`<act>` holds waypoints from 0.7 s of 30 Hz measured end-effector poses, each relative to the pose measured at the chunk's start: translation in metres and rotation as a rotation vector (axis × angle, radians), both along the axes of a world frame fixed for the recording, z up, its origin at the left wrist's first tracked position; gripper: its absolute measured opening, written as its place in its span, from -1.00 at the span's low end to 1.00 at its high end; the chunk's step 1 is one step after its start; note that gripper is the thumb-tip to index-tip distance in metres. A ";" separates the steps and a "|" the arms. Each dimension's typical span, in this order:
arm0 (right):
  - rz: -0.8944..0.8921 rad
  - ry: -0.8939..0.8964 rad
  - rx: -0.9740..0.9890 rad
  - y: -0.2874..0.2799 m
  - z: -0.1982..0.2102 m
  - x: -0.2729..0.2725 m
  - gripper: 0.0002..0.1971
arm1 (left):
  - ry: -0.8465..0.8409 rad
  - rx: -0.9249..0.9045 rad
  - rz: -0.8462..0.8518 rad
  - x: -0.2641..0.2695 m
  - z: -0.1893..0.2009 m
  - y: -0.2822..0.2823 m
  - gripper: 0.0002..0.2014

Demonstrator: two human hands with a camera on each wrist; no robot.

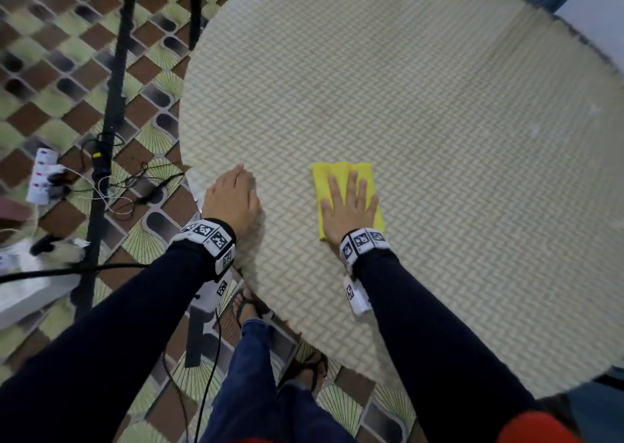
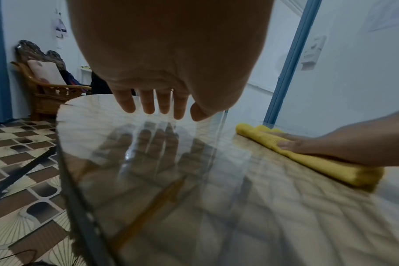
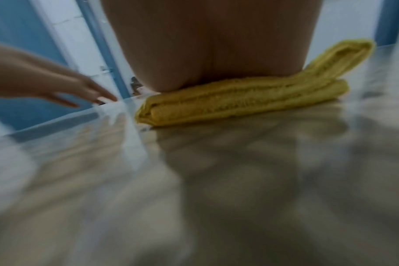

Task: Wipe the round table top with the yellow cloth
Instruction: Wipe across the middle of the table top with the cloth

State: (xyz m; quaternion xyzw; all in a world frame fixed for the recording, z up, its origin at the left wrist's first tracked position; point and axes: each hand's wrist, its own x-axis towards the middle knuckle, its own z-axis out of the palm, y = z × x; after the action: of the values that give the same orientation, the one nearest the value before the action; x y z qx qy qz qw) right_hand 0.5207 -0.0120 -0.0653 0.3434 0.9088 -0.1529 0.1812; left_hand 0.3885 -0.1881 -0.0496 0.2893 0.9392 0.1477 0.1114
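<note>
Where the head view looks straight down, the scene is laid out as follows.

Floor: a tiled floor (image 1: 60, 81) patterned in brown squares, pale green fan shapes and dark rounded blocks is seen left of the table; black cables and a white power strip (image 1: 42, 177) are lain on it.

Table: a large round table top (image 1: 422, 98), covered in a pale woven herringbone pattern under a glossy, reflective surface, is shown filling most of the view; in the left wrist view the fingers are mirrored in it.

Chair: a carved wooden armchair with a pale cushion (image 2: 46, 77) is seen against the far wall.

Cloth: a yellow terry cloth (image 1: 332, 181), folded into a thick oblong pad with rolled edges, is lain on the table near its closer edge, right of the left hand.

Right hand: the right hand (image 1: 347, 211) is laid flat on the cloth, fingers straight and spread, pressed down on it with nothing clasped.

Left hand: the left hand (image 1: 231, 197) is placed at the table's left rim, fingers extended and relaxed, nothing held; whether the glass is touched cannot be told.
</note>
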 end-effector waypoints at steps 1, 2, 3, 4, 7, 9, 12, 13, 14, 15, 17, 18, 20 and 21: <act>0.093 0.017 0.000 -0.015 -0.001 0.009 -0.44 | 0.020 -0.017 -0.004 0.003 0.001 0.000 -0.62; 0.180 0.039 -0.006 -0.027 -0.001 0.023 -0.45 | 0.037 -0.032 -0.005 0.005 0.003 0.002 -0.65; 0.261 0.062 -0.009 -0.038 0.001 0.042 -0.46 | 0.049 -0.047 0.001 0.008 0.005 0.004 -0.67; 0.329 0.081 -0.011 -0.045 0.003 0.063 -0.47 | 0.054 -0.061 0.006 0.011 0.006 0.007 -0.69; 0.421 0.118 -0.020 -0.041 0.003 0.131 -0.47 | 0.015 -0.109 -0.005 0.022 0.007 0.011 -0.70; 0.363 0.105 0.034 -0.021 0.004 0.154 -0.47 | 0.000 -0.111 -0.016 0.025 0.005 0.010 -0.69; 0.113 0.100 0.086 0.004 0.005 0.136 -0.45 | -0.014 -0.120 -0.044 0.022 0.001 0.006 -0.69; 0.055 0.085 0.076 0.010 0.004 0.118 -0.45 | -0.030 -0.125 -0.054 0.019 0.000 0.005 -0.67; 0.010 0.048 0.045 0.013 0.002 0.099 -0.45 | -0.046 -0.131 -0.065 0.017 0.000 0.004 -0.65; -0.016 0.023 0.024 0.014 -0.002 0.080 -0.45 | -0.055 -0.133 -0.074 0.015 0.000 0.004 -0.64; 0.055 0.018 0.031 0.006 -0.002 0.047 -0.46 | -0.058 -0.126 -0.066 0.013 -0.001 0.005 -0.65; 0.131 0.027 0.029 -0.004 -0.001 0.036 -0.47 | -0.065 -0.124 -0.053 0.014 0.000 0.005 -0.67; 0.304 0.060 -0.012 -0.034 0.004 0.034 -0.46 | -0.078 -0.123 -0.035 0.013 0.000 0.006 -0.72; 0.378 0.078 -0.046 -0.050 0.006 0.043 -0.46 | -0.083 -0.122 -0.036 0.011 0.001 0.007 -0.73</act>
State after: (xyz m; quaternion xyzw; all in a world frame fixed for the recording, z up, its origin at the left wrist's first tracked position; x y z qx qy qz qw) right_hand 0.5640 -0.0620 -0.0597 0.1563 0.9597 -0.1499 0.1790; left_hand 0.3998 -0.1809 -0.0485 0.2923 0.9357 0.1000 0.1705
